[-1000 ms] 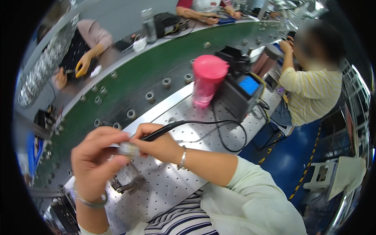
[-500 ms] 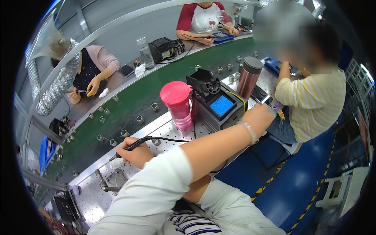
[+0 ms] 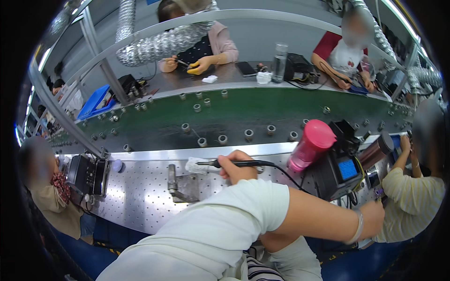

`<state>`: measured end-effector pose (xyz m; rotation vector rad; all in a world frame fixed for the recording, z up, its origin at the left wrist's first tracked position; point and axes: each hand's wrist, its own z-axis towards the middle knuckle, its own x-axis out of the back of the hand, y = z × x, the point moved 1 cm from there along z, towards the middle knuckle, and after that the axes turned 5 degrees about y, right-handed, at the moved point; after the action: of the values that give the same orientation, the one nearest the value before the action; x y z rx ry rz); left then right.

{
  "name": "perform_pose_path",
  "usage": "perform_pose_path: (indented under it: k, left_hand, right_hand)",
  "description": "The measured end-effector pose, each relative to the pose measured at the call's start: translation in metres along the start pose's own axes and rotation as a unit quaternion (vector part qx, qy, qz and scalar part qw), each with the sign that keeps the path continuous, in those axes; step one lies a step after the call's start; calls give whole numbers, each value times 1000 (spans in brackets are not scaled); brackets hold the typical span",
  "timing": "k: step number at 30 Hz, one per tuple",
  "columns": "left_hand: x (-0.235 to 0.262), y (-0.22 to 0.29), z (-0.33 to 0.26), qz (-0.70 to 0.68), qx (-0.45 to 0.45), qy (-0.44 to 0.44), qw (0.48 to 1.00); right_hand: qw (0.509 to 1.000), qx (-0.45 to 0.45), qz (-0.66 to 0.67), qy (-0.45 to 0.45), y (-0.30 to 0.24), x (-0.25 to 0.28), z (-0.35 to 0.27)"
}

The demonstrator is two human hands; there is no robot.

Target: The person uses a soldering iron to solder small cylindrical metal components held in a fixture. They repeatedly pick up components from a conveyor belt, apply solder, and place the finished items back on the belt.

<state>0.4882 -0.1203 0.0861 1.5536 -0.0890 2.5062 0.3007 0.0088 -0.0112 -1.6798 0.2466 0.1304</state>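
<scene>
My right hand [image 3: 240, 167], passing beneath my left arm, is closed around the black handle of a soldering iron [image 3: 246, 163]. The iron points left, its tip at a crumpled white wad [image 3: 195, 166] on the perforated metal bench [image 3: 136, 196]. Just in front of the wad sits a small metal fixture [image 3: 185, 188] with a cylindrical bar on its left side. My left arm crosses over to the right, and my left hand [image 3: 371, 219], with a bracelet at the wrist, is curled beside a small purple item [image 3: 378, 192]. Its fingertips are mostly hidden, so what they hold is unclear.
A pink-lidded cup [image 3: 313, 145] stands beside a black soldering station [image 3: 335, 175] with a blue sponge; a brown flask [image 3: 376, 151] is farther right. Beyond the bench, a green conveyor [image 3: 164, 119] carries several small metal cylinders. Co-workers sit across, to the left and close at right.
The view has swung left, showing more of the bench and a co-worker at left. The soldering iron stays in my right hand at the white wad; my left hand stays reached out rightward.
</scene>
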Motion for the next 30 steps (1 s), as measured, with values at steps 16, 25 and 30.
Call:
perform_pose_path:
  k: [16,25,30]
  left_hand:
    - [171,-178,-469,216,529,105,814]
    - [128,-178,-517,174,552,134,804]
    - [162,-129,-538,127,617,93,771]
  right_hand:
    - [998,30,13,53,-5,-15,4]
    - [995,49,-7,85,15,-4,6]
    - [998,24,16,61,6,-5,7]
